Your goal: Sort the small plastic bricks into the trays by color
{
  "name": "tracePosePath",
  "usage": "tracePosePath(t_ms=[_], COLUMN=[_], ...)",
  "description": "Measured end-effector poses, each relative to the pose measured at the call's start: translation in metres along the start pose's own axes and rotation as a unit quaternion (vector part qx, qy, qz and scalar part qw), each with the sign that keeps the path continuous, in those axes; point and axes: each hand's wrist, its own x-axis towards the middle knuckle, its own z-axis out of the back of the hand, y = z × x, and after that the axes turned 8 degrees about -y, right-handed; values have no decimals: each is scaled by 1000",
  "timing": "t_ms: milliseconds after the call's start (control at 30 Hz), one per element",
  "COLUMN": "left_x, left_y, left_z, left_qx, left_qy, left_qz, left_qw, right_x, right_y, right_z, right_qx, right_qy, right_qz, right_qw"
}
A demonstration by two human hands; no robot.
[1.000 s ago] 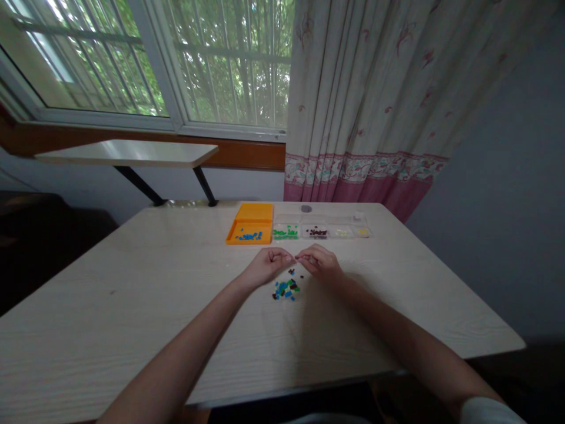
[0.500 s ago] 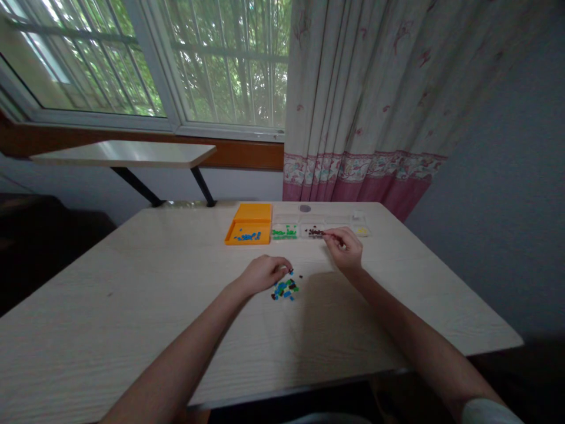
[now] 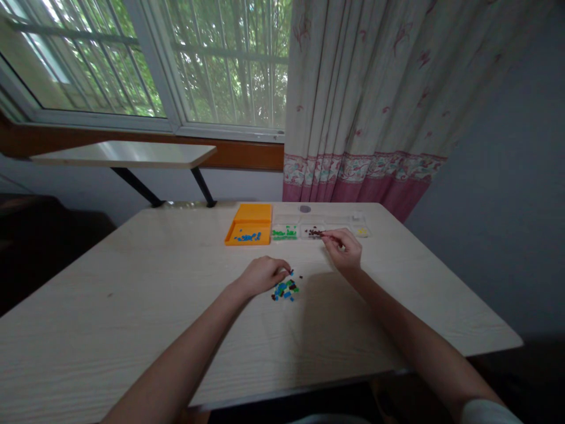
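A small pile of blue, green and dark pieces (image 3: 286,289) lies on the pale wooden table (image 3: 132,306). My left hand (image 3: 263,275) rests beside the pile with its fingers curled, and its fingertips touch the pile's upper left edge. Whether it holds a piece is too small to tell. My right hand (image 3: 345,248) reaches toward the back, thumb and forefinger pinched on what looks like a tiny dark piece over the clear tray of dark pieces (image 3: 312,232).
An orange tray (image 3: 249,231) with blue pieces stands at the back. Beside it sit clear trays of green pieces (image 3: 284,234) and yellow pieces (image 3: 362,232). A grey disc (image 3: 304,208) lies behind them. A curtain (image 3: 371,100) and window are beyond the table.
One second ago both hands met above the pile. My right hand then moved back and right to the dark-piece tray, while my left hand dropped to the pile.
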Motion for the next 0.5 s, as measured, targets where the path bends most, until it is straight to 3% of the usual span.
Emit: tracePosePath(t_ms=[300,500], left_x=[0,1], left_y=[0,2], left_z=[-2,-3], left_qx=[21,29], left_qy=[7,13], left_qz=[-1,-8], left_qw=[1000,999], right_x=[0,5], right_y=[-1,-31], right_z=[0,1], right_qx=[-5,-88], right_qy=[4,59], right_qz=[-11,-64], right_qw=[1000,992])
